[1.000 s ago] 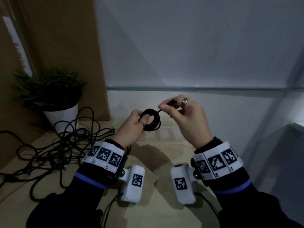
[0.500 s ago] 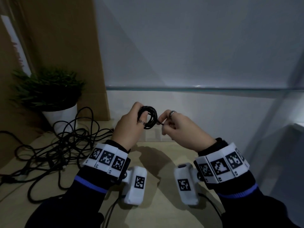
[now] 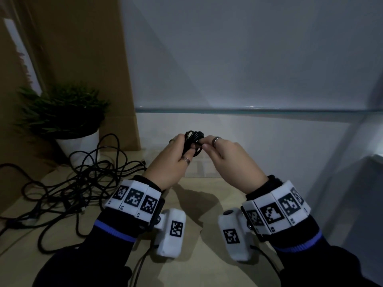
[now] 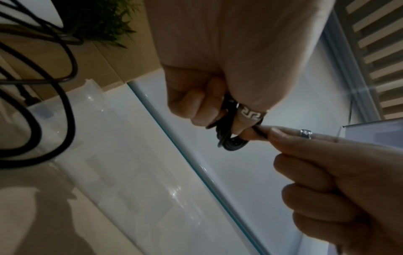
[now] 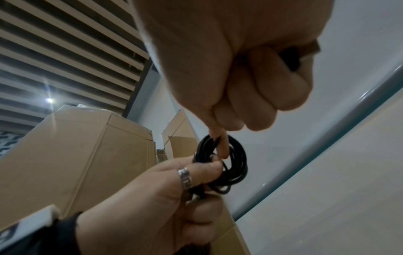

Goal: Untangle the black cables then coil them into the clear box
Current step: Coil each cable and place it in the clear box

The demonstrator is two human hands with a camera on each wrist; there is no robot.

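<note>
Both hands up over the bench [image 3: 192, 266], just short of the clear box [image 3: 269, 141] whose greenish rim runs straight across in front. Left hand [image 3: 172, 162] grips one small coil of black cable [image 3: 193, 141], fingers curled round it; right hand [image 3: 232, 160] pinches the cable's end at the coil. Loose black cables [image 3: 68, 189] sprawl tangled on the bench's left side, count unclear. One potted plant [image 3: 66, 121] behind them, cardboard panel [image 3: 83, 59] beside it, grey wall beyond.
</note>
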